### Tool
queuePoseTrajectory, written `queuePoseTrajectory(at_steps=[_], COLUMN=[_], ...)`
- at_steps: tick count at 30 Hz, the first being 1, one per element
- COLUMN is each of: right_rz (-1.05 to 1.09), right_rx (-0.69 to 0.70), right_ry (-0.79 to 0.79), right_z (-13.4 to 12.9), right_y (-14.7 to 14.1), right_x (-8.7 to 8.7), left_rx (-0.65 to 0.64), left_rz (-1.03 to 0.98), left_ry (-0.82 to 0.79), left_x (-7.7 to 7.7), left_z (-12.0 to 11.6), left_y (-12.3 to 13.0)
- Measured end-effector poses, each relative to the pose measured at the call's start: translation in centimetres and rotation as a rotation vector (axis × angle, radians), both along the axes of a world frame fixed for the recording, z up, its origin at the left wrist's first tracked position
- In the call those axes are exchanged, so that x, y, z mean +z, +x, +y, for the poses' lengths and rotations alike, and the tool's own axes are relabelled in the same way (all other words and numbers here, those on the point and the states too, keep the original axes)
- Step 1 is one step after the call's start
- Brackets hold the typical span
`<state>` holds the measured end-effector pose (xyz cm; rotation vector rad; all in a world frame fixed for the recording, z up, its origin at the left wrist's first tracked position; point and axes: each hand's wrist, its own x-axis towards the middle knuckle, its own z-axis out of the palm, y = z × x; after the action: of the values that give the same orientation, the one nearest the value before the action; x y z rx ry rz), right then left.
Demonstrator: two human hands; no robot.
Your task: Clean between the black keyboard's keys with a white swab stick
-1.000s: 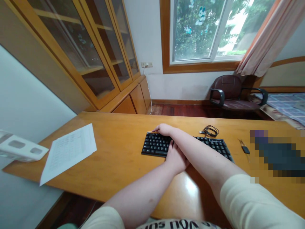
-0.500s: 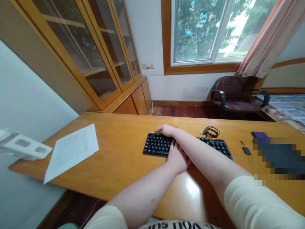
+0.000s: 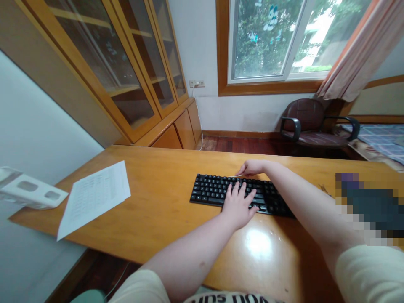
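Observation:
A black keyboard (image 3: 208,189) lies on the wooden desk (image 3: 151,185) in front of me. My left hand (image 3: 239,206) rests on the middle of its keys with the fingers spread. At the keyboard's far edge is my right hand (image 3: 252,167), its fingers pinched together around something thin and pale that I cannot make out. My right forearm passes over the right end of the keyboard and hides part of it.
White papers (image 3: 94,198) lie on the left of the desk, beside a white plastic object (image 3: 34,189). A blurred dark item (image 3: 372,208) sits at the right. Beyond the desk stand an office chair (image 3: 304,122) and a glass-door cabinet (image 3: 135,80).
My right hand has slid rightward along the keyboard's far edge, uncrossing from my left. My left hand stays on the keys, its fingers now more visibly spread. The right forearm now covers the coiled cable.

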<state>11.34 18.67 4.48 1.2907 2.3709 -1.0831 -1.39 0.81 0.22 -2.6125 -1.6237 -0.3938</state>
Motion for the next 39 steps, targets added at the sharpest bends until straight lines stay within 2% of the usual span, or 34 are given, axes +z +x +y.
queuePoseTrajectory(at_steps=[3,6,9,12,16,20,23,27,31,33,36,39], right_rz=[0.007,-0.044,-0.062,0.016,0.095,0.135,0.065,-0.069,-0.289,-0.286,-0.113,-0.009], right_rx=[-0.090,-0.150,-0.205,-0.224,-0.190,-0.127,-0.141,-0.183,-0.298,-0.320,-0.255,-0.232], right_ry=[-0.108,-0.233,-0.230,-0.129,0.020,0.046,-0.021,-0.108,-0.106,-0.068,0.017,0.105], right_z=[-0.1,0.0,0.1,-0.1,-0.6,-0.9,-1.3,-1.9,-1.7,-1.3,-1.1,-1.6], right_y=[4.1,8.3,10.5,9.7,6.1,4.4,5.6,9.9,14.9,16.2,15.7,12.9], right_x=[-0.3,0.5,1.6,1.7,0.1,-0.9,-0.4,1.3,3.3,3.9,3.8,2.6], left_rx=[-0.008,-0.002,0.004,0.009,0.005,0.005,0.002,0.006,0.011,0.014,0.015,0.014], left_rz=[0.006,0.008,0.005,0.004,0.010,0.017,0.018,0.013,0.008,0.010,0.015,0.020], left_ry=[0.001,0.001,0.004,0.009,0.009,0.007,0.011,0.001,-0.011,-0.021,-0.031,-0.023], left_x=[-0.1,-0.2,-0.3,-0.3,-0.2,0.0,0.0,-0.1,-0.1,0.0,0.2,0.2], left_z=[0.1,0.1,0.1,0.1,0.1,0.1,0.1,0.1,0.1,0.1,0.1,0.1], left_y=[-0.1,-0.1,0.0,0.0,0.0,-0.1,-0.1,-0.1,0.0,0.0,0.0,-0.1])
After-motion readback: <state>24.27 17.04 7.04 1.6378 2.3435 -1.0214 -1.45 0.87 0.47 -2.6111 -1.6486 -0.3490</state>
